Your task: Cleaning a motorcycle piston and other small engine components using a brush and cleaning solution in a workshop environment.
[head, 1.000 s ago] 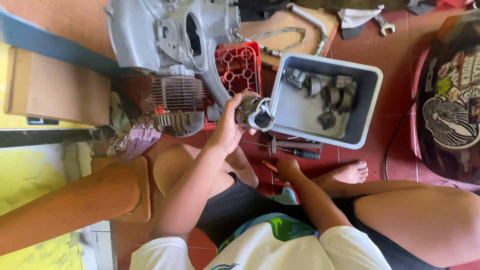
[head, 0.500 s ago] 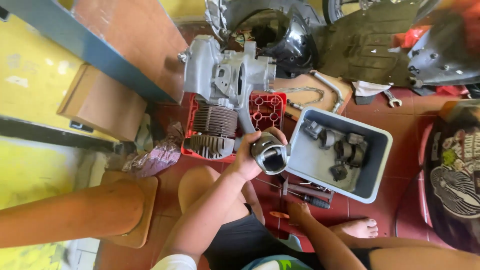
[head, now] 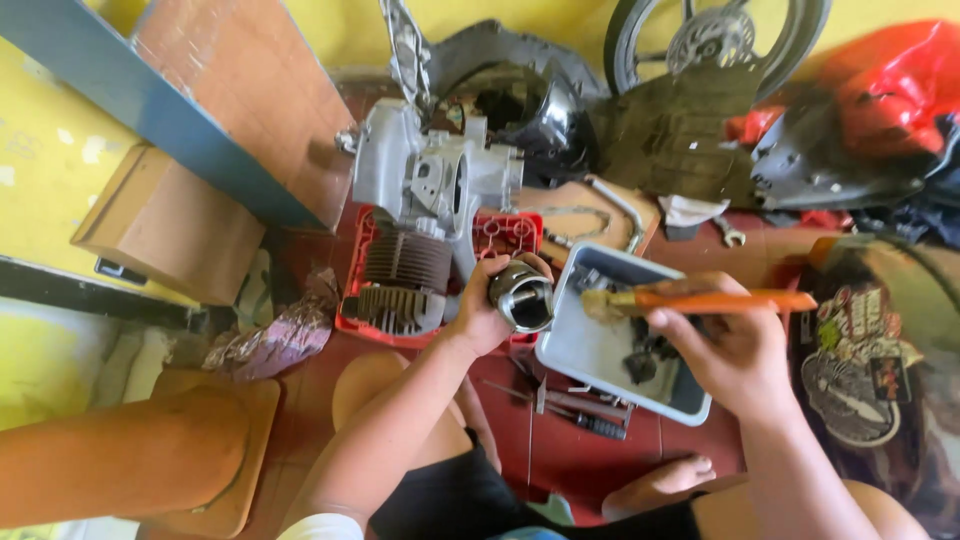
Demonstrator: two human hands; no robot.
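Engine case [head: 430, 180] sits far, over the red crate [head: 500, 235]; grey tub [head: 600, 350] of parts to the right. Left hand [head: 480, 315] is wrapped round the piston [head: 522, 297], held near the tub's left edge. Solid metal, probably oily and slick, so grip the skirt. Right hand [head: 725, 345] pinches an orange-handled brush [head: 700, 301], light and easy.

We are seeing the wheel [head: 715, 40] getting cut off by the top edge, and our right hand [head: 730, 350] is hiding part of the grey tub [head: 580, 345].
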